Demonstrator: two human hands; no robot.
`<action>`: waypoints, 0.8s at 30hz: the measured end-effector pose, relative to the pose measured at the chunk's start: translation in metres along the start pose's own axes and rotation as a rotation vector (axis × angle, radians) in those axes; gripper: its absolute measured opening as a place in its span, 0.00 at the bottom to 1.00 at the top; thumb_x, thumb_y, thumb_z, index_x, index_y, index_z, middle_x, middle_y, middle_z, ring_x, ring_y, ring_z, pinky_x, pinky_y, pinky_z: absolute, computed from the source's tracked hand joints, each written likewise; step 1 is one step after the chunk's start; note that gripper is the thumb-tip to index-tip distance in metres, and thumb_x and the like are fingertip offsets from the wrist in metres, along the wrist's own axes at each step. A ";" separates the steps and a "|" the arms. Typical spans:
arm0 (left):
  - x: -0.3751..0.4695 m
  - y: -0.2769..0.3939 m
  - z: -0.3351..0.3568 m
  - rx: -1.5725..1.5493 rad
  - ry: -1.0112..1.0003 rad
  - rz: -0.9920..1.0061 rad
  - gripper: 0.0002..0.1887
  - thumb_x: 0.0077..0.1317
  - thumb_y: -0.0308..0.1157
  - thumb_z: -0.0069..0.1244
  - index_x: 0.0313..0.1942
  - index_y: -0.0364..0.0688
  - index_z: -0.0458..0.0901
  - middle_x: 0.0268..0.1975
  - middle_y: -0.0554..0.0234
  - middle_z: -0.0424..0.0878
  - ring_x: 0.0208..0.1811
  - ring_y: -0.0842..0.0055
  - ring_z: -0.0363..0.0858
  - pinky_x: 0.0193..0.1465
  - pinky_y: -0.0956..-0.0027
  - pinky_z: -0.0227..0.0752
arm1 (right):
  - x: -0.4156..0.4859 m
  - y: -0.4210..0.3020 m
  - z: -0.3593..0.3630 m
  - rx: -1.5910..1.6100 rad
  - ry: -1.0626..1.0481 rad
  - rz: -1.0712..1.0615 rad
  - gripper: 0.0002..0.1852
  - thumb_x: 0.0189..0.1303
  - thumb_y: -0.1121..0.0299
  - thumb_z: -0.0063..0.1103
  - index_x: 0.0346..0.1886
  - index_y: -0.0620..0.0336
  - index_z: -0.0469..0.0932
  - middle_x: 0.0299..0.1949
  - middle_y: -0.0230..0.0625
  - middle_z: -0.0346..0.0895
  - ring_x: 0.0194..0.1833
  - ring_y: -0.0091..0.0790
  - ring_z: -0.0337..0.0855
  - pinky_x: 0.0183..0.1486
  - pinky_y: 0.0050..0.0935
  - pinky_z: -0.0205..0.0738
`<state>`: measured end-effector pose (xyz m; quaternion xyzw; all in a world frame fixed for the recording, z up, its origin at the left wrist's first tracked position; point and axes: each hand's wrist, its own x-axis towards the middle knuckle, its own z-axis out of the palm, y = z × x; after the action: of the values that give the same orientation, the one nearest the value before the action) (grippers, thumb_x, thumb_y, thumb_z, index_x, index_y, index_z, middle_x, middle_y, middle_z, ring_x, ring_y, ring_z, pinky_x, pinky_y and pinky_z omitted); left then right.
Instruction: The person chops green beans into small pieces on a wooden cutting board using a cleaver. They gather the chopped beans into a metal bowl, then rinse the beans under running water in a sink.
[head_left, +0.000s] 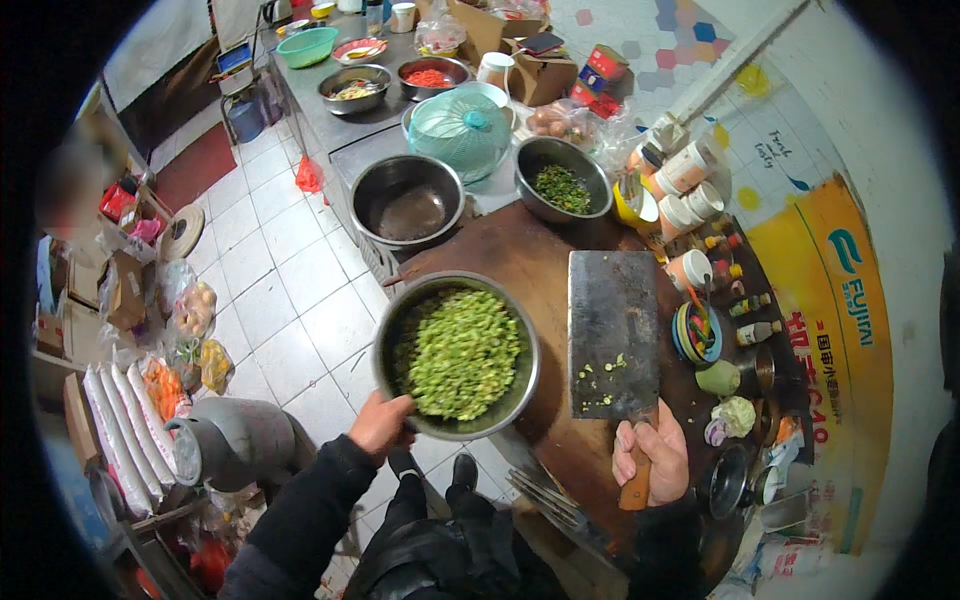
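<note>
My left hand (382, 426) grips the near-left rim of a steel bowl (531, 375), which overlaps the board's left edge in view. Chopped green vegetable pieces (465, 352) fill much of that bowl. In my right hand (652, 454) is a broad cleaver (613, 330), held by its wooden handle (636, 480). A few green bits cling to the lower part of its blade. Beneath the cleaver lies a large brown wooden chopping board (547, 262). Whether the bowl rests on the board or hangs over its edge, I cannot tell.
Beyond the board stand a steel bowl (409, 210), a bowl of chopped herbs (562, 187) and a teal mesh strainer (459, 135). Bottles (757, 332), a plate of peppers (697, 334) and a cut cabbage (733, 416) line the right. A gas cylinder (247, 442) stands at left.
</note>
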<state>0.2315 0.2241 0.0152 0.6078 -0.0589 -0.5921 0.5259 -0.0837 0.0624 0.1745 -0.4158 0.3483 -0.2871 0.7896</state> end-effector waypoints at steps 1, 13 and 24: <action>0.010 0.007 0.023 0.023 -0.024 -0.037 0.13 0.69 0.33 0.50 0.42 0.29 0.80 0.27 0.57 0.80 0.21 0.70 0.79 0.22 0.64 0.74 | -0.002 -0.002 -0.002 -0.054 0.007 -0.010 0.14 0.74 0.71 0.57 0.58 0.63 0.69 0.36 0.37 0.76 0.25 0.29 0.77 0.28 0.30 0.75; -0.018 0.011 0.114 0.535 0.458 0.892 0.30 0.72 0.30 0.49 0.71 0.28 0.66 0.70 0.38 0.70 0.75 0.53 0.68 0.80 0.58 0.58 | -0.005 0.003 0.003 -0.160 0.024 0.064 0.11 0.72 0.75 0.55 0.54 0.64 0.70 0.40 0.34 0.73 0.30 0.24 0.78 0.31 0.28 0.77; 0.003 0.043 0.134 1.334 -0.223 1.142 0.59 0.67 0.68 0.51 0.81 0.29 0.47 0.84 0.33 0.48 0.87 0.50 0.44 0.87 0.47 0.36 | -0.018 -0.005 0.022 0.017 0.019 0.100 0.09 0.73 0.75 0.53 0.53 0.61 0.68 0.40 0.36 0.74 0.27 0.25 0.78 0.28 0.29 0.77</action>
<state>0.1509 0.1272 0.0779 0.6044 -0.7373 -0.1375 0.2685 -0.0785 0.0834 0.1936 -0.3884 0.3737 -0.2544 0.8030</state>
